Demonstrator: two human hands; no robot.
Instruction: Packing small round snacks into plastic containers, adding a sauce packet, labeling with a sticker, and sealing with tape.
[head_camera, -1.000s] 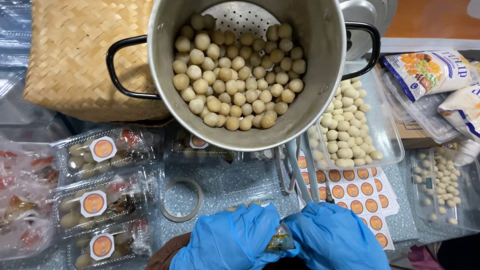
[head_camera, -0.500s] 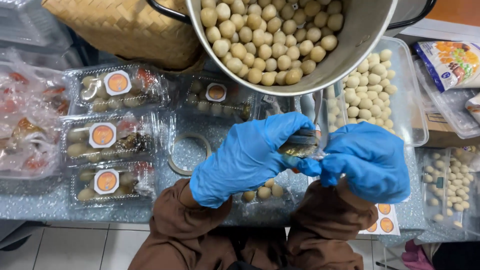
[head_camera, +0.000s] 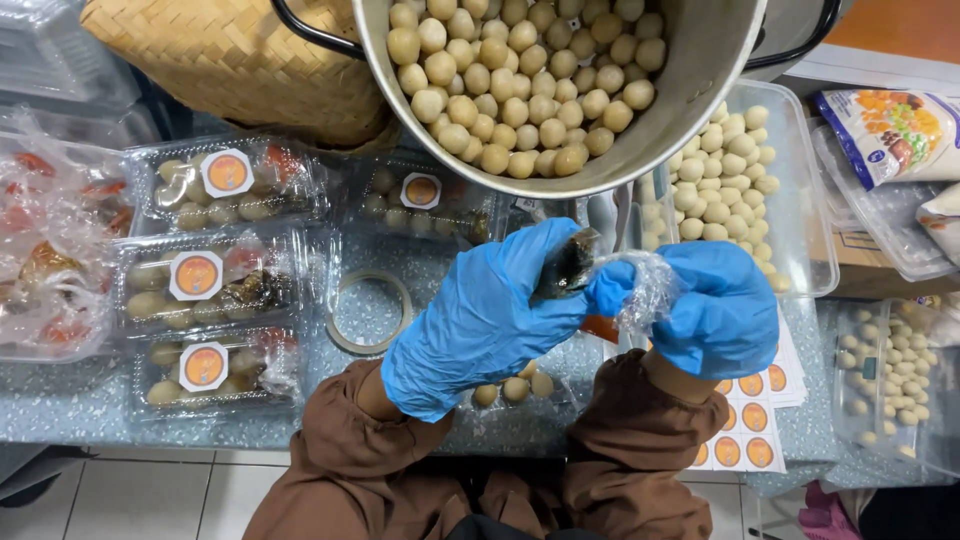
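Nearest, above the speckled blue-grey table's (head_camera: 60, 400) near edge: brown sleeves (head_camera: 640, 440), then two blue-gloved hands meeting over the middle. Left hand (head_camera: 480, 320) clenched around a small dark sauce packet (head_camera: 568, 262), thumb and fingertips pinching it; right hand (head_camera: 720, 305) grasping crumpled clear plastic wrap (head_camera: 645, 285) bunched against that packet, both held clear of the surface. Directly beneath the hands, an open clear container with a few pale balls (head_camera: 515, 388) at the near edge, partly hidden. Just right of it, sheets of round orange stickers (head_camera: 745, 420) overhanging the near edge. Left of the hands, a roll of clear tape (head_camera: 368, 312) lying flat. Toward the near-left corner, three closed clear packs (head_camera: 205, 290) stacked in a column, each topped with an orange sticker and filled with pale balls; one more pack (head_camera: 420, 195) further in, behind the tape. At the left edge, bags with red contents (head_camera: 40, 260). On the right, a clear tray of pale balls (head_camera: 735, 180), and a smaller tray (head_camera: 890, 370) near the right edge. Farthest, a large metal pot (head_camera: 700, 90) heaped with tan balls, beside a woven basket (head_camera: 240, 60) at the far-left corner; a printed bag (head_camera: 890, 130) at the far right.
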